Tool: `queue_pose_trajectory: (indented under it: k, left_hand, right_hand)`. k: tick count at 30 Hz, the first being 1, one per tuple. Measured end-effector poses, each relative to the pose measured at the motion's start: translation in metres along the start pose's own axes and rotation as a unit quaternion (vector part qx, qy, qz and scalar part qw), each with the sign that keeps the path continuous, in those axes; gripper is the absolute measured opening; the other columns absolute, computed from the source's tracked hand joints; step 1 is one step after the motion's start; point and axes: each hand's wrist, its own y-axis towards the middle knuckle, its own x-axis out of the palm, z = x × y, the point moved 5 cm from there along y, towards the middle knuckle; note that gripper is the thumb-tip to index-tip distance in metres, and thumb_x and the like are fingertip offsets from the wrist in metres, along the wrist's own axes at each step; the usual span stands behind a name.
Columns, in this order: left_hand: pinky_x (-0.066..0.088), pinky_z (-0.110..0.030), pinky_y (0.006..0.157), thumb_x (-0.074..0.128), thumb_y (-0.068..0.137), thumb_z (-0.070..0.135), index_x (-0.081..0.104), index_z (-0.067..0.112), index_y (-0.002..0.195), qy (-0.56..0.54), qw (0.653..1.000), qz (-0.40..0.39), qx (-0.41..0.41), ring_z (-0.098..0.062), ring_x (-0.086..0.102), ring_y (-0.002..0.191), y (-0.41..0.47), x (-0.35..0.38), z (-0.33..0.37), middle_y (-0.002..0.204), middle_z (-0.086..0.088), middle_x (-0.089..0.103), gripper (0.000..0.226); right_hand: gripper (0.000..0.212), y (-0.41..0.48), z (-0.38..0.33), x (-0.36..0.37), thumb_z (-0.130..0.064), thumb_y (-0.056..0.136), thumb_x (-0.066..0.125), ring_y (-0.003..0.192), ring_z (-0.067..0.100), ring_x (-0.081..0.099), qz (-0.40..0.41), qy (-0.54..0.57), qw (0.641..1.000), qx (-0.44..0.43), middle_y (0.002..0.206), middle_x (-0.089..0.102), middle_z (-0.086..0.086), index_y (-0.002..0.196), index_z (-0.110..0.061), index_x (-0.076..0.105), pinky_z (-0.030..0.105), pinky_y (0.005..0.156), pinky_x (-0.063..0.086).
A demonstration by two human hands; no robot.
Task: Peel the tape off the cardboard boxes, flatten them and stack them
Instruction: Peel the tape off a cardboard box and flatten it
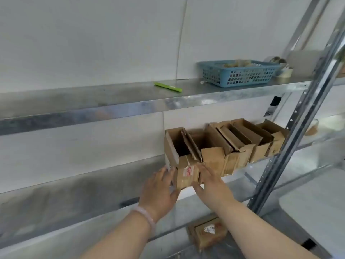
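Left hand (158, 191) and right hand (209, 182), fingers spread, flank the open brown labelled cardboard box (184, 165); press both sides evenly, draw it clear of neighbours rightward.

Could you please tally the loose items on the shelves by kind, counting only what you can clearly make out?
Open cardboard boxes, middle shelf: 4
Flattened cardboard box, lower shelf: 1
Blue basket: 1
Green pen: 1
Tape rolls, blurred: at least 2
Total: at least 9
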Motion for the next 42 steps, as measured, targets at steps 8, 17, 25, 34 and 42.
queue_pose_trajectory:
  k: [8,17,25,34,42]
  left_hand:
    - [0.015,-0.030,0.117,0.048,0.095,0.047,0.016,0.027,0.152,-0.047,0.998,-0.002,0.043,-0.016,0.014,0.146,0.061,0.018,-0.023,0.159,0.005,0.016,0.068]
    - [0.027,-0.029,0.113,0.055,0.093,0.045,0.023,0.029,0.149,-0.109,0.992,0.004,0.057,-0.013,0.027,0.140,0.084,0.027,-0.030,0.153,0.008,0.028,0.067]
    - [0.021,-0.016,0.107,0.054,0.095,0.037,0.027,0.023,0.149,-0.175,0.984,0.021,0.024,-0.002,0.025,0.136,0.090,0.022,-0.032,0.150,0.009,0.031,0.062]
    - [0.023,-0.011,0.102,0.053,0.096,0.032,0.036,0.022,0.145,-0.209,0.977,0.050,0.001,0.010,0.028,0.119,0.091,0.019,-0.035,0.140,0.011,0.040,0.052]
    - [0.030,-0.021,0.109,0.056,0.094,0.033,0.045,0.023,0.140,-0.172,0.984,0.044,-0.001,-0.005,0.036,0.126,0.098,0.026,-0.037,0.136,0.011,0.042,0.048]
  right_hand:
    - [0.064,0.042,0.007,0.026,-0.031,0.099,0.049,0.147,0.014,0.020,-0.004,0.042,0.997,0.070,0.161,0.014,-0.009,0.155,-0.026,0.016,0.031,0.115,0.026]
    - [0.068,0.062,0.014,0.025,-0.030,0.099,0.049,0.145,0.021,0.025,-0.005,0.075,0.990,0.120,0.161,0.013,-0.008,0.155,-0.028,0.010,0.035,0.113,0.030]
    - [0.053,0.070,0.006,0.018,-0.022,0.098,0.047,0.129,0.010,0.033,-0.002,0.086,0.991,0.099,0.147,0.026,-0.008,0.149,-0.026,0.035,0.018,0.103,0.025]
    - [0.048,0.073,0.002,0.031,-0.021,0.099,0.044,0.142,0.017,0.030,0.033,0.149,0.984,0.098,0.153,0.030,-0.007,0.146,-0.028,0.037,0.032,0.115,0.028]
    - [0.048,0.095,0.011,0.026,-0.024,0.102,0.039,0.134,0.018,0.036,0.005,0.144,0.985,0.091,0.150,0.032,-0.002,0.150,-0.022,0.033,0.028,0.111,0.029]
